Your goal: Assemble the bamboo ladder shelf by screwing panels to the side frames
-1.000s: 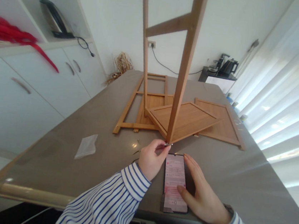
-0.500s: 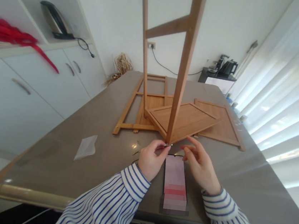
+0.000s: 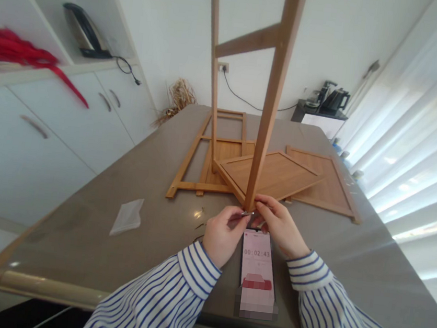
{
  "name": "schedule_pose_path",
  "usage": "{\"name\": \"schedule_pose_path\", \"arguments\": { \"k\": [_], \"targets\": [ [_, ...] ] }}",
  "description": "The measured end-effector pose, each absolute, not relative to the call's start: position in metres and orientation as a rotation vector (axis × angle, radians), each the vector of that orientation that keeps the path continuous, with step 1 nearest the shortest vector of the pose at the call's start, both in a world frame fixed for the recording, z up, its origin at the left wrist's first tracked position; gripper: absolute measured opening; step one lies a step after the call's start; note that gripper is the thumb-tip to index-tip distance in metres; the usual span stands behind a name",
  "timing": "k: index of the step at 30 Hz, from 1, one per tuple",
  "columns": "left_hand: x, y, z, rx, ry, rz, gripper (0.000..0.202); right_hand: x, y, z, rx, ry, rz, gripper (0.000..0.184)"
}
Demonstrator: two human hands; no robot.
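My left hand (image 3: 224, 235) pinches a small, thin metal piece (image 3: 247, 214), perhaps a bolt or key, at the foot of a wooden frame (image 3: 269, 112) that rises upright. That foot meets the near corner of a slatted wooden panel (image 3: 276, 176) lying tilted on other parts. Close by on the right, my right hand (image 3: 280, 226) has its fingers drawn together against the same corner; what they grip, if anything, is hidden. Below the hands lies a phone (image 3: 256, 268) with a running timer on its screen.
A second wooden frame (image 3: 184, 185) lies flat at the left, and another panel (image 3: 324, 184) at the right. On the grey table (image 3: 75, 242) are a clear plastic bag (image 3: 128, 217) and small hardware (image 3: 201, 212). White cabinets (image 3: 56, 130) stand along the left side.
My right hand has moved left and inward, and its spread fingers have come together at the frame's foot. The left hand stays nearly still. The phone screen now shows its timer.
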State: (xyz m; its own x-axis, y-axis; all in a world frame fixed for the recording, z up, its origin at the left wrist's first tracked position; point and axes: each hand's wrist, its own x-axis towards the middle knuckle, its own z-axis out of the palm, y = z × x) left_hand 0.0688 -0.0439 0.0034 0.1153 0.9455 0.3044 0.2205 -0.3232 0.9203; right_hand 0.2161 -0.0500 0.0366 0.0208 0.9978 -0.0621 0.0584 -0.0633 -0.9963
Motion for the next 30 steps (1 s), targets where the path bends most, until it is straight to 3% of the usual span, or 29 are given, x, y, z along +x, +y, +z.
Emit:
{"name": "schedule_pose_path", "arguments": {
  "k": [11,19,30],
  "targets": [
    [0.066,-0.046,0.01,1.261,0.973,1.213,0.017,0.215,-0.051,0.039,-1.269,-1.075,1.385,0.032],
    [0.068,-0.042,0.017,1.175,1.078,1.136,0.029,0.215,-0.05,0.035,-1.222,-1.071,1.402,0.032],
    [0.062,-0.043,0.022,1.209,0.998,1.052,0.012,0.214,-0.048,0.034,-1.148,-1.032,1.422,0.032]
  ]
}}
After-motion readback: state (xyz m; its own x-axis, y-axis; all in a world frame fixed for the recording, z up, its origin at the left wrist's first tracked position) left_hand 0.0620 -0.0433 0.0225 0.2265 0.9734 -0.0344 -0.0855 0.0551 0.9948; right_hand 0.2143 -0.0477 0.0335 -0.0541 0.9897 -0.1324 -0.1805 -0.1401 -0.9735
